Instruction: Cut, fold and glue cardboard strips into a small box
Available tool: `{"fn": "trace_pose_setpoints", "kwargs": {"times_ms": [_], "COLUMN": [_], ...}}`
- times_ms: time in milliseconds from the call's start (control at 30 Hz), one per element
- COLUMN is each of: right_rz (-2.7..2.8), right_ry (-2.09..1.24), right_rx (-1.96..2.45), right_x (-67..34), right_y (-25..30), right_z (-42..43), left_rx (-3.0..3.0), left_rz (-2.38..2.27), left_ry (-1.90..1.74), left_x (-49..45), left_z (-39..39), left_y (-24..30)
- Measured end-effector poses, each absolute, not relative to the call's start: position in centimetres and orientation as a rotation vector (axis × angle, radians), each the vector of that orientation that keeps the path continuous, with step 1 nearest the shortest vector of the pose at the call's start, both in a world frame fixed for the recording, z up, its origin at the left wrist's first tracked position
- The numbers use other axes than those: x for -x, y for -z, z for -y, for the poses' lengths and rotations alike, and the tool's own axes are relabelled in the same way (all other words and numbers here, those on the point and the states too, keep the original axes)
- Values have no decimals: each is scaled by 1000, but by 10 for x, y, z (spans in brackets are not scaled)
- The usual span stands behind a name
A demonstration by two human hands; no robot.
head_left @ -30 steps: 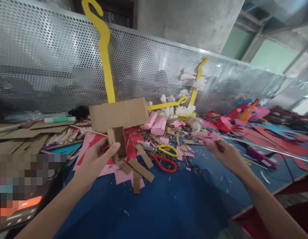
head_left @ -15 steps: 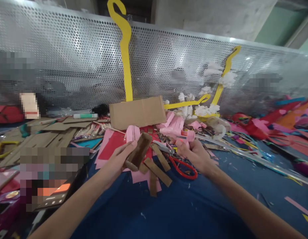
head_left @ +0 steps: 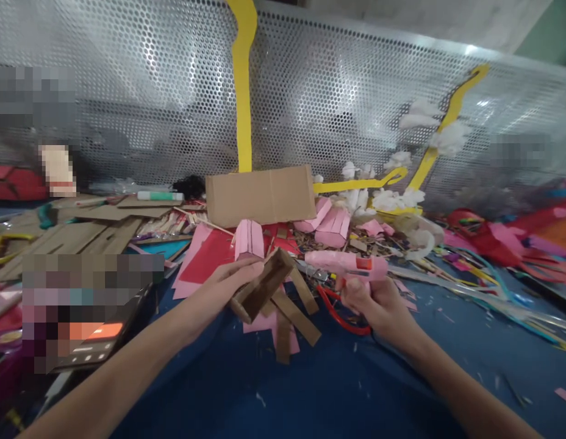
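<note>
My left hand (head_left: 223, 286) grips a small open cardboard box piece (head_left: 265, 285), tilted with its opening turned toward the right. My right hand (head_left: 372, 302) is closed round the handle of a pink glue gun (head_left: 344, 265), whose nozzle points left at the cardboard piece, a short gap apart. Both are held just above the blue table (head_left: 310, 390). Loose brown cardboard strips (head_left: 294, 311) and pink paper lie beneath them.
Red-handled scissors (head_left: 338, 314) lie under the right hand. A larger cardboard sheet (head_left: 260, 195) stands behind, with pink folded pieces (head_left: 331, 222), yellow paper stems with white tufts (head_left: 429, 152) and a perforated metal screen (head_left: 127, 103). Cardboard scraps (head_left: 82, 235) lie left, a phone (head_left: 91, 341) lower left.
My right hand brought the pink glue gun from the right toward the cardboard piece. My left hand tilted the piece onto its side. The camera view dropped and shifted left.
</note>
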State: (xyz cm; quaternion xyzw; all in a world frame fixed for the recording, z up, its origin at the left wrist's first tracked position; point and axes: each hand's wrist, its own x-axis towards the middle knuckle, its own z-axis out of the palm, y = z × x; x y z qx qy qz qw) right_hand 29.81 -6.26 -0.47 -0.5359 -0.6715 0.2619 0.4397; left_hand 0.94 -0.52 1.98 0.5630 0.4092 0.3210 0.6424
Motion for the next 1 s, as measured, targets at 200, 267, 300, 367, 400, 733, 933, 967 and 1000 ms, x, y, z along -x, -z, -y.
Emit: {"fn": "trace_pose_setpoints", "kwargs": {"times_ms": [200, 267, 300, 367, 400, 733, 933, 967, 1000], "right_rz": [1615, 1605, 1600, 1596, 1597, 1582, 1589, 1594, 1604], "right_ry": [-709, -722, -732, -760, -774, -748, -754, -767, -781], "right_rx": [1340, 1352, 1352, 1338, 1325, 1329, 1314, 1308, 1306], "right_x": [-301, -302, -302, -302, -301, -299, -299, -300, -300], "right_y": [8, 8, 8, 7, 6, 1, 1, 2, 2], "right_z": [61, 61, 61, 61, 61, 62, 62, 62, 62], "left_rx": [-1310, -1310, -1312, -1319, -1325, -1334, -1339, -1338, -1338], "left_rz": [-930, -958, -969, -982, -985, -998, -987, -989, -991], "left_ry": [-737, -739, -745, -757, -758, -763, -710, -707, -707], "left_x": [-8, -8, -8, -9, -9, -11, -11, -11, -11], "left_z": [5, 6, 7, 8, 8, 8, 10, 10, 10], "left_y": [-18, -18, -19, -20, -20, -20, -23, -23, -23]}}
